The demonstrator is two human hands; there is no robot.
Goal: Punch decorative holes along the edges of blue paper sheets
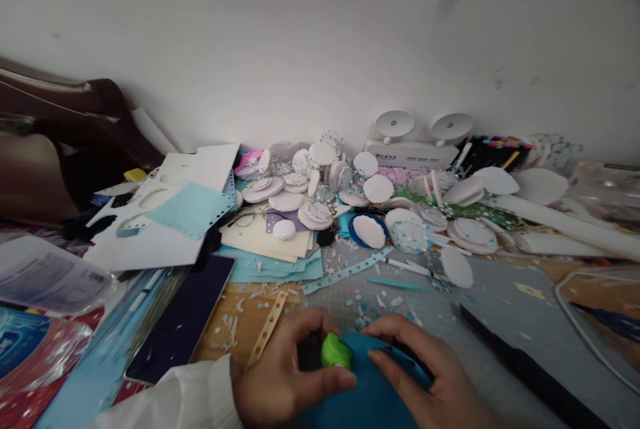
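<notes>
My left hand (280,376) is closed around a small lime-green craft punch (336,352), thumb at its near side and fingers behind. The punch sits at the left edge of a blue paper sheet (367,402). With thumb and fingers, my right hand (435,376) pinches that sheet near its top edge, where several small dark holes show. The lower part of the sheet runs out of the frame. Just beyond my hands, tiny blue and white paper bits (370,309) lie on a grey cutting mat (340,262).
A black craft knife (520,362) lies to the right. To the left are a dark phone (183,316), white boards (150,249) and plastic packets (40,342). White discs (300,202) crowd the back by the wall, with a white two-dish device (410,149) behind.
</notes>
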